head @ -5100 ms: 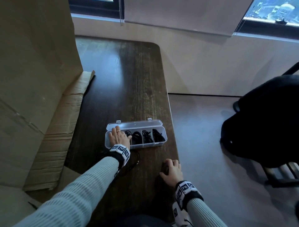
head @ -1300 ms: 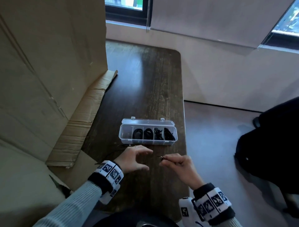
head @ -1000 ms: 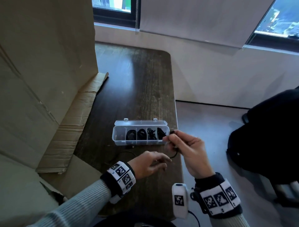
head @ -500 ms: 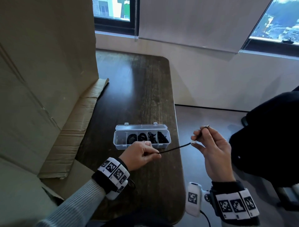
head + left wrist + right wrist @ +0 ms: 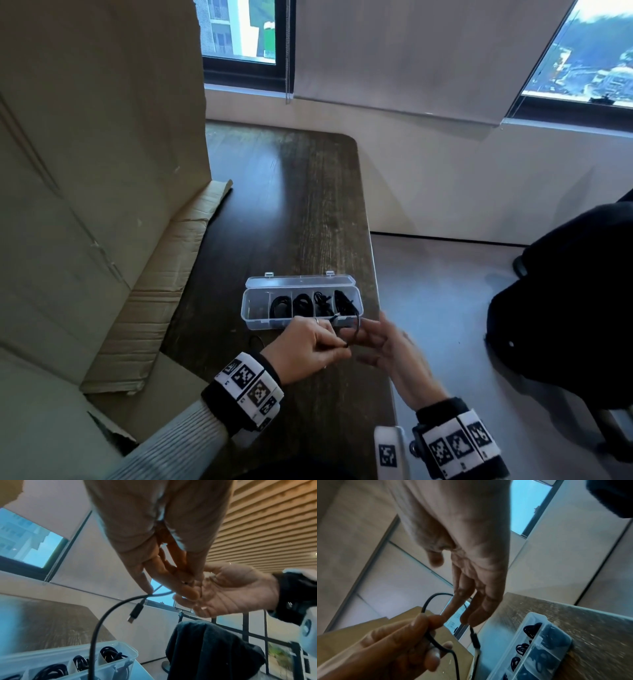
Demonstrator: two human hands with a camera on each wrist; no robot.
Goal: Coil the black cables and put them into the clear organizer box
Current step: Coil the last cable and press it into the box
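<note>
The clear organizer box (image 5: pixel 247 310) lies open on the dark table, with coiled black cables (image 5: pixel 301 305) in its right compartments and the leftmost one bare. Just in front of it my left hand (image 5: pixel 308 347) pinches a loose black cable (image 5: pixel 356 327) between thumb and fingers. My right hand (image 5: pixel 387 346) is held against it with straight fingers, and the cable arches over the index finger. In the right wrist view the cable (image 5: pixel 426 601) loops up from the left hand (image 5: pixel 399 642) behind the right hand (image 5: pixel 476 588), its plug (image 5: pixel 475 641) dangling. The plug (image 5: pixel 135 611) also hangs in the left wrist view.
A tall cardboard sheet (image 5: pixel 102 171) stands along the table's left side, with a flattened flap (image 5: pixel 154 291) lying on the table (image 5: pixel 291 205). The table's right edge runs just past the box. A chair draped in black (image 5: pixel 565 308) stands on the floor to the right.
The cable was stretched taut with my right hand pinching its end out to the right. That hand has come back beside the left, fingers straightened, and the cable now bends in a loop.
</note>
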